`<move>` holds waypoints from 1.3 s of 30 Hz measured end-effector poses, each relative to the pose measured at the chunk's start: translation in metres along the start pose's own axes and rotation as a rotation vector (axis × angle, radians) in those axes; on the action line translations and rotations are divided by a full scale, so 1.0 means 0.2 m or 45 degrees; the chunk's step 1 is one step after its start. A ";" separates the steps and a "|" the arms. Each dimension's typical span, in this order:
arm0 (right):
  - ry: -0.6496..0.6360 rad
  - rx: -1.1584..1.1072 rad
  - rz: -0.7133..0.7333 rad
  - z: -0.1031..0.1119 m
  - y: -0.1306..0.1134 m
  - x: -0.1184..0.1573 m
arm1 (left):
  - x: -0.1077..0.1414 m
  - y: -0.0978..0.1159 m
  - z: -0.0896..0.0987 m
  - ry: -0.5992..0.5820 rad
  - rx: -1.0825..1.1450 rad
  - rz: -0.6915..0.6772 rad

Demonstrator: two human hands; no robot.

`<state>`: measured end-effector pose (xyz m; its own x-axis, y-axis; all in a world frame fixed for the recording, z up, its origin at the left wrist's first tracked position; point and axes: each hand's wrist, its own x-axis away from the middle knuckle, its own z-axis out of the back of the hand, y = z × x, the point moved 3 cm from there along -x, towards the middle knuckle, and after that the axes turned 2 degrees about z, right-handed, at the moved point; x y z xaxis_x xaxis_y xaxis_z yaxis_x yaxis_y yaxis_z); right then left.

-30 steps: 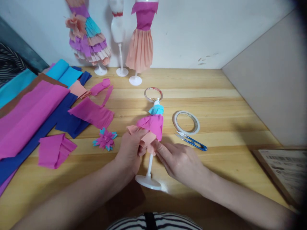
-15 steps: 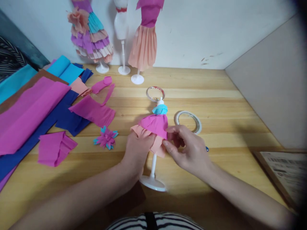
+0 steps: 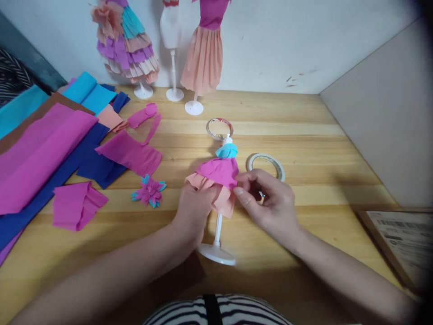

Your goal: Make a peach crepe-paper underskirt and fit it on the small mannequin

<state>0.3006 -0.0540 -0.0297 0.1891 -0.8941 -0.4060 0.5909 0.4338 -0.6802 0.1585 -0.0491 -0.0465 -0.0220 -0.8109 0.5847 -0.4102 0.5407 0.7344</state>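
Note:
A small mannequin on a white stand (image 3: pixel 217 253) wears a paper dress with a turquoise top (image 3: pixel 227 151), a magenta upper skirt layer (image 3: pixel 219 171) and a peach lower layer (image 3: pixel 224 201). The stand leans away from me, base toward my body. My left hand (image 3: pixel 194 205) is closed round the dress from the left, over the peach layer, its fingertips partly hidden by the folds. On the other side, my right hand (image 3: pixel 270 198) has thumb and forefinger at the right edge of the magenta layer, bent in a pinch. A roll of white tape (image 3: pixel 279 170) lies just behind that hand.
Crepe paper sheets (image 3: pixel 40 158) and magenta scraps (image 3: pixel 76 207) cover the left side. A paper flower (image 3: pixel 149 191) lies left of my hands. Another tape ring (image 3: pixel 208 128) sits behind the mannequin. Three mannequins stand along the wall, one in a peach skirt (image 3: pixel 204 61). A framed sheet (image 3: pixel 402 239) lies right.
The view has tilted slightly, so most things appear a little higher. My right thumb and forefinger have shifted slightly along the skirt's right edge; my left hand keeps its hold.

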 end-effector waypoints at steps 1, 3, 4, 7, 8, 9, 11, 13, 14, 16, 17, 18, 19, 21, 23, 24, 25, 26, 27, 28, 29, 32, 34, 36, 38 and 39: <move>0.000 0.042 0.029 0.00 -0.01 0.00 | 0.00 0.00 -0.01 -0.020 0.027 0.009; 0.009 0.119 0.114 0.00 -0.02 -0.01 | 0.01 0.00 -0.01 -0.065 0.073 0.021; 0.014 0.137 0.147 0.00 -0.03 -0.01 | 0.01 0.00 -0.02 -0.080 0.080 0.024; 0.034 0.121 0.140 0.01 -0.04 -0.02 | 0.01 -0.01 -0.02 -0.089 0.060 0.024; 0.034 0.117 0.128 0.02 -0.04 -0.02 | 0.01 -0.01 -0.02 -0.099 0.061 0.025; 0.031 0.119 0.128 0.02 -0.05 -0.03 | 0.01 -0.01 -0.02 -0.119 0.068 0.025; 0.024 0.138 0.160 0.03 -0.05 -0.05 | 0.01 -0.01 -0.03 -0.162 0.093 0.023; 0.028 0.159 0.199 0.03 -0.03 -0.08 | 0.01 -0.01 -0.04 -0.178 0.110 0.016; 0.027 0.167 0.209 0.03 -0.02 -0.09 | 0.01 -0.01 -0.04 -0.165 0.113 0.013; 0.013 0.202 0.237 0.02 0.00 -0.10 | 0.00 -0.01 -0.04 -0.129 0.120 0.010; 0.001 0.230 0.268 0.01 0.01 -0.10 | 0.00 -0.01 -0.04 -0.121 0.127 0.009; -0.008 0.260 0.309 0.00 0.02 -0.10 | 0.00 0.00 -0.04 -0.136 0.130 0.005; -0.013 0.286 0.352 0.00 0.02 -0.10 | 0.01 0.00 -0.05 -0.161 0.131 -0.003; -0.011 0.306 0.411 -0.01 0.03 -0.09 | 0.01 0.01 -0.05 -0.227 0.119 -0.021; -0.017 0.294 0.420 0.00 0.03 -0.08 | 0.02 0.02 -0.05 -0.293 0.113 -0.025; -0.029 0.287 0.418 0.00 0.04 -0.08 | 0.02 0.03 -0.05 -0.311 0.130 -0.018; -0.046 0.284 0.417 0.00 0.04 -0.07 | 0.02 0.03 -0.05 -0.319 0.162 0.000; -0.067 0.283 0.421 0.00 0.04 -0.07 | 0.03 0.03 -0.05 -0.320 0.199 0.027; -0.090 0.279 0.432 0.00 0.04 -0.07 | 0.03 0.03 -0.05 -0.304 0.237 0.059; -0.111 0.268 0.448 -0.01 0.04 -0.07 | 0.03 0.03 -0.05 -0.278 0.270 0.093; -0.125 0.250 0.466 -0.01 0.04 -0.06 | 0.04 0.02 -0.06 -0.252 0.295 0.119; -0.139 0.187 0.487 -0.01 0.04 -0.06 | 0.05 0.02 -0.06 -0.202 0.319 0.146; -0.123 0.171 0.468 0.00 0.04 -0.06 | 0.05 0.02 -0.06 -0.195 0.317 0.144; -0.102 0.161 0.442 0.00 0.04 -0.06 | 0.05 0.02 -0.06 -0.195 0.313 0.151; -0.089 0.125 0.410 0.00 0.04 -0.05 | 0.04 0.01 -0.06 -0.193 0.314 0.171; -0.087 0.100 0.389 -0.01 0.04 -0.04 | 0.04 0.01 -0.07 -0.190 0.317 0.185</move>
<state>0.3033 -0.0422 -0.0327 0.4176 -0.7302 -0.5408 0.5570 0.6760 -0.4825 0.1698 -0.0514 -0.0352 -0.2228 -0.7632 0.6066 -0.6031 0.5967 0.5293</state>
